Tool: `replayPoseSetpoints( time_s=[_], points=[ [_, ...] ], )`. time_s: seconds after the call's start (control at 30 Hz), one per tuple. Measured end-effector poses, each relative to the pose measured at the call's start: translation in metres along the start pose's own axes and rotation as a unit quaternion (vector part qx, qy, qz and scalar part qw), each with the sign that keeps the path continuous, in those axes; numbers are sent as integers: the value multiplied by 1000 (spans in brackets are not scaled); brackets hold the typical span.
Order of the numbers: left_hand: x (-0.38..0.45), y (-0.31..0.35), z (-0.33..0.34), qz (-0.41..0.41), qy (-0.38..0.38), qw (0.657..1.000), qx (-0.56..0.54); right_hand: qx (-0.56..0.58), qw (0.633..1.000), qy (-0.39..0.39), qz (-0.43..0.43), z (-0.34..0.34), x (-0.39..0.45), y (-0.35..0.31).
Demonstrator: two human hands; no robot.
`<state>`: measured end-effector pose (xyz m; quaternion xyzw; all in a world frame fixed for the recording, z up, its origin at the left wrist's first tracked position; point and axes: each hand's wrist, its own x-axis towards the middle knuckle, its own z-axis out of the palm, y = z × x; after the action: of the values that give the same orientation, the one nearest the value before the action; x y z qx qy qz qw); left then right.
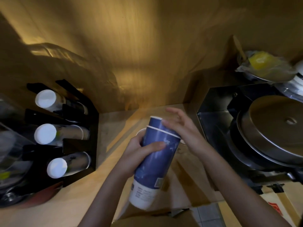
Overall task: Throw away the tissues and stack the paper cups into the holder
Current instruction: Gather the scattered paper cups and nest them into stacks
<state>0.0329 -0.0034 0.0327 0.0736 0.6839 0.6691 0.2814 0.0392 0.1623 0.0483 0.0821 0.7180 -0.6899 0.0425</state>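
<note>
My left hand [139, 150] grips a stack of blue paper cups [154, 163], held tilted with the white base toward me and the rims pointing away. A second blue cup [155, 122] sits nested in the outer one and sticks out at the far end. My right hand [182, 126] hovers at that far end with fingers spread, close to the inner cup's rim. The black cup holder [78, 115] stands on the left of the wooden counter [114, 122], with three rows of stacked cups lying in it, white bases [45, 133] facing me. No tissues are in view.
A steel machine with round metal lids [268, 128] fills the right side. Behind it lies a plastic bag with something yellow [260, 60]. Clear containers and a red item crowd the far left edge. A wooden wall closes the back.
</note>
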Motion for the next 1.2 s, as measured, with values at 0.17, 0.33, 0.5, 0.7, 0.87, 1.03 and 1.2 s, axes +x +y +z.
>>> replayPoseSetpoints(
  time_s=[0.17, 0.33, 0.5, 0.7, 0.87, 1.03, 1.2],
  points=[
    [-12, -13, -17, -52, -92, 987, -122, -1, 1000, 21, -23, -22, 14, -15],
    [-12, -18, -20, -40, -69, 992, -98, -3, 999, 33, -40, -19, 17, -20],
    [2, -4, -13, 35, 12, 999, 20, -24, 999, -9, -29, -2, 12, -21],
    [23, 25, -2, 214, 142, 950, 177, -205, 973, -8, -108, 12, 6, -47],
    [31, 33, -7, 241, 137, 947, 163, -245, 953, 34, -177, 15, 8, -60],
    [35, 6, -14, 212, 139, 952, 171, -273, 948, 29, -160, 23, 18, -33],
    [36, -31, -19, 153, 148, 959, 185, -298, 943, 18, -148, 36, 28, 12]
  ],
)
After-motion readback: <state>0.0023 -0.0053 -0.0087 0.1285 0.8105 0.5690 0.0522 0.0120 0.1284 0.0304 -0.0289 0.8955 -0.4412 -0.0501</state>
